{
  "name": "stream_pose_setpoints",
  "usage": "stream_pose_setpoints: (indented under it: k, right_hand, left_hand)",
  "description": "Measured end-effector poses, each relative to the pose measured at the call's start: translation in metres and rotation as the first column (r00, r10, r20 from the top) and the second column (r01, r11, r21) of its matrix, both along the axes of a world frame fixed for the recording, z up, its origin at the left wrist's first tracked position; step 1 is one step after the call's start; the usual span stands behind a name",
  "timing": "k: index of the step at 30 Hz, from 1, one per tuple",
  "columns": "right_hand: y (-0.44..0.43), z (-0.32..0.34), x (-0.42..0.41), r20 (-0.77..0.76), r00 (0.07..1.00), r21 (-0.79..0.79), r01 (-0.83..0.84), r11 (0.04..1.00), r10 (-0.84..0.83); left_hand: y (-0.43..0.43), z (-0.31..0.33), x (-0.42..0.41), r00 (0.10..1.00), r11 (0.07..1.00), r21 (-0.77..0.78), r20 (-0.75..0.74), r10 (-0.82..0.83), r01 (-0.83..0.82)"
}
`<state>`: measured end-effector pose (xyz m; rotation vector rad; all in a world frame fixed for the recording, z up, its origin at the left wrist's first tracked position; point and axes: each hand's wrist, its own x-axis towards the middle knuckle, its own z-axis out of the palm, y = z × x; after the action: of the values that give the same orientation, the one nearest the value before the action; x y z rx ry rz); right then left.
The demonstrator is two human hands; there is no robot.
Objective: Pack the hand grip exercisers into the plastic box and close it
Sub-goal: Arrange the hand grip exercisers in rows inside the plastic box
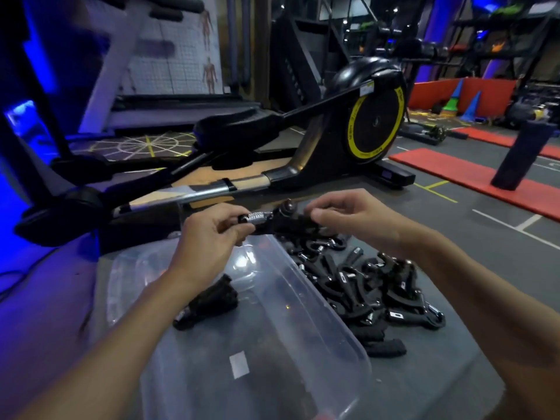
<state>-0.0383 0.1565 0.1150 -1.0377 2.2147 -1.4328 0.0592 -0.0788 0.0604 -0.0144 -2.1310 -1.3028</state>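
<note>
Your plastic box (306,286): clear, glossy, smooth; held hand grip exerciser (272,221): black matt body, shiny metal spring; pile of exercisers (363,286): matt black grips, bright metal coils; worktop (424,374): grey, matt.

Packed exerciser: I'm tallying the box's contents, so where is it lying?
Head view: the packed exerciser lies inside the plastic box, left of centre, beside the left forearm, apart from the loose pile on the right.

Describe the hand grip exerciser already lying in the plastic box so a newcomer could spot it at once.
Find the clear plastic box in the lower middle of the view. A single black exerciser lies on its floor near the left wall. Unlike the heap outside on the right, it is alone and inside the box.
</note>
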Motion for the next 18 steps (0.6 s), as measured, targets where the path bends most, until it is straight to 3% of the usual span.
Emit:
stream_pose_setpoints:
  k: [3, 5, 7, 10, 14, 18]
  right_hand:
    - [-0.024, -0.009, 0.000, -0.043, 0.997, -0.008, 0.070, 0.998, -0.070]
    - [-0.043, -0.016, 0.003, -0.019, 0.993, -0.090, 0.118, 0.989, -0.120]
    - [-0.061, -0.024, 0.005, 0.063, 0.990, -0.170, 0.137, 0.976, -0.128]
    - [-0.086, -0.036, 0.006, 0.131, 0.987, -0.174, 0.119, 0.978, -0.097]
    - [-0.120, -0.073, 0.008, 0.098, 0.986, -0.024, 0.140, 0.990, -0.137]
    - [-0.151, -0.130, 0.011, 0.041, 0.982, 0.117, 0.178, 0.977, -0.184]
  left_hand:
    - [-0.023, -0.007, 0.011, 0.996, 0.988, 0.133, 0.051, 0.073, -0.080]
    - [-0.036, -0.010, 0.020, 0.992, 0.986, 0.136, 0.102, 0.079, -0.093]
    - [-0.050, -0.015, 0.029, 0.985, 0.994, 0.026, 0.142, 0.097, -0.102]
    - [-0.074, -0.027, 0.042, 0.949, 0.960, -0.171, 0.191, 0.252, -0.220]
    - [-0.097, -0.052, 0.057, 0.859, 0.862, -0.387, 0.257, 0.442, -0.328]
    - [-0.104, -0.080, 0.071, 0.782, 0.845, -0.492, 0.436, 0.447, -0.209]
